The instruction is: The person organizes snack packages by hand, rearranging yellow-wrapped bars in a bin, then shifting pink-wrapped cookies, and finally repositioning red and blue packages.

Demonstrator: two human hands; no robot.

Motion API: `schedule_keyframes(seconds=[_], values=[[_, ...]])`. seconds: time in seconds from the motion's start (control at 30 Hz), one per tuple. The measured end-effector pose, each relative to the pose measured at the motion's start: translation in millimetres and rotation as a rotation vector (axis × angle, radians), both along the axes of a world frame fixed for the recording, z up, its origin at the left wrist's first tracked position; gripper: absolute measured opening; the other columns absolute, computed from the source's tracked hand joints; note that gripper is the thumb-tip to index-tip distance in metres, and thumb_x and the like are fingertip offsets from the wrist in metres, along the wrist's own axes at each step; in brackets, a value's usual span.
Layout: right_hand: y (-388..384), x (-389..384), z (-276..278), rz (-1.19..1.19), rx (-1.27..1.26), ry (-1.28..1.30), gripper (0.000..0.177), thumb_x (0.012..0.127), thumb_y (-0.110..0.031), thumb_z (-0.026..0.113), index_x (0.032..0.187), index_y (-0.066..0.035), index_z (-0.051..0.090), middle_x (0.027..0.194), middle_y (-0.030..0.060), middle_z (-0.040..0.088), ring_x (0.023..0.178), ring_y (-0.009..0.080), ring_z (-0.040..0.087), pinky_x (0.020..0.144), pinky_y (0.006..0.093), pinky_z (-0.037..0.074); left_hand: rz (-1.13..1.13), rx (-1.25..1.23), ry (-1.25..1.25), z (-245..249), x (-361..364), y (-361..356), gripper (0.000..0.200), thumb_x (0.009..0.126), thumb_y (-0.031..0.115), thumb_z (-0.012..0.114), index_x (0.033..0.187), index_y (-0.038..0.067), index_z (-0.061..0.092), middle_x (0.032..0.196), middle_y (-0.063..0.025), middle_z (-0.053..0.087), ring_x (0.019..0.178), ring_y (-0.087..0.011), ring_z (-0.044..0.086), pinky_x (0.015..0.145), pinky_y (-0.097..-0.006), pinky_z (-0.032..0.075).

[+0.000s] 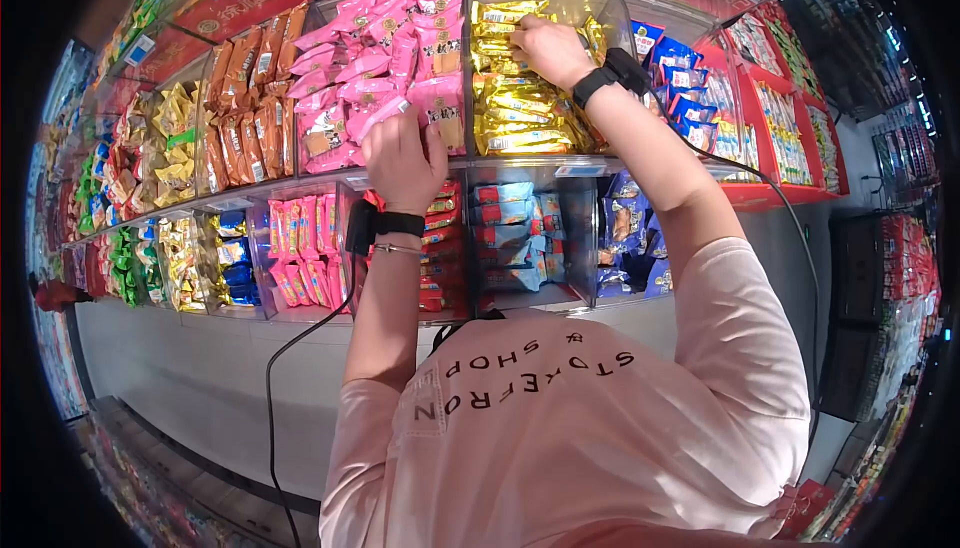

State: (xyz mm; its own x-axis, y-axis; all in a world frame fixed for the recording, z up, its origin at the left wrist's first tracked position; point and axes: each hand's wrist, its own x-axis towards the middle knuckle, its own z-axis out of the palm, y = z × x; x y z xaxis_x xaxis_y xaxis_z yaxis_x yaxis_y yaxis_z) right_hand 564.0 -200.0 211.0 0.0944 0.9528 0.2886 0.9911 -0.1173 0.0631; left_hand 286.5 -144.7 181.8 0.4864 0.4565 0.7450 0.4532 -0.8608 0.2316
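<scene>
My left hand (405, 161) is at the front of a bin of pink snack packets (365, 66). Its fingers curl over one pink packet (375, 115), whose pale end sticks out above them; the fingertips are mostly hidden. In the neighbouring bin, my right hand (553, 50) reaches into gold foil snack packets (520, 113). Its bent fingers close on a gold packet (508, 20) near the back, and the contact is partly covered. Each wrist wears a black strap with a small device and a cable.
Clear dividers separate the bins. Brown packets (252, 98) lie left, blue packets (685, 83) right. A lower tier holds pink (300, 248), light blue (512, 238) and dark blue packets (625, 223). The bins' clear front edge (520, 165) runs below both hands. Black cables (270, 398) hang down.
</scene>
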Motion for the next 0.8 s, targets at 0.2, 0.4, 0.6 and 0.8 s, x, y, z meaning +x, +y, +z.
schedule_keyframes(seconds=[0.2, 0.4, 0.6, 0.8], values=[[-37, -15, 36, -0.026, -0.12, 0.348, 0.035, 0.073, -0.033, 0.077, 0.096, -0.009, 0.068, 0.085, 0.0099, 0.067, 0.08, 0.0303, 0.065, 0.068, 0.0398, 0.051, -0.013, -0.075, -0.009, 2, 1, 0, 0.028, 0.084, 0.024, 0.059, 0.104, 0.005, 0.06, 0.086, -0.013, 0.058, 0.086, -0.0334, 0.055, 0.08, -0.0462, 0.04], [-76, -25, 15, 0.292, -0.287, 0.726, 0.045, 0.065, -0.03, 0.082, 0.097, -0.002, 0.068, 0.076, 0.0086, 0.066, 0.071, 0.0246, 0.064, 0.064, 0.0347, 0.049, -0.011, -0.08, -0.007, 5, 1, -3, 0.036, 0.082, 0.025, 0.062, 0.109, 0.002, 0.058, 0.092, -0.0124, 0.06, 0.09, -0.0313, 0.056, 0.083, -0.0435, 0.041], [-83, -39, 8, 0.118, -0.233, 0.624, 0.036, 0.064, -0.027, 0.076, 0.089, -0.004, 0.063, 0.078, 0.014, 0.064, 0.077, 0.033, 0.063, 0.065, 0.0412, 0.048, -0.1, -0.12, -0.091, 11, -2, -4, 0.04, 0.076, 0.017, 0.071, 0.109, 0.0, 0.057, 0.095, -0.0138, 0.06, 0.091, -0.0329, 0.055, 0.083, -0.0415, 0.042], [-89, -9, 8, -0.034, -0.25, 0.422, 0.03, 0.072, -0.031, 0.07, 0.086, -0.006, 0.062, 0.081, 0.0142, 0.064, 0.081, 0.0349, 0.063, 0.07, 0.0434, 0.049, -0.136, -0.073, -0.167, 12, -3, -4, 0.039, 0.076, 0.014, 0.073, 0.11, 0.003, 0.058, 0.083, -0.0071, 0.053, 0.079, -0.0254, 0.051, 0.077, -0.0383, 0.041]])
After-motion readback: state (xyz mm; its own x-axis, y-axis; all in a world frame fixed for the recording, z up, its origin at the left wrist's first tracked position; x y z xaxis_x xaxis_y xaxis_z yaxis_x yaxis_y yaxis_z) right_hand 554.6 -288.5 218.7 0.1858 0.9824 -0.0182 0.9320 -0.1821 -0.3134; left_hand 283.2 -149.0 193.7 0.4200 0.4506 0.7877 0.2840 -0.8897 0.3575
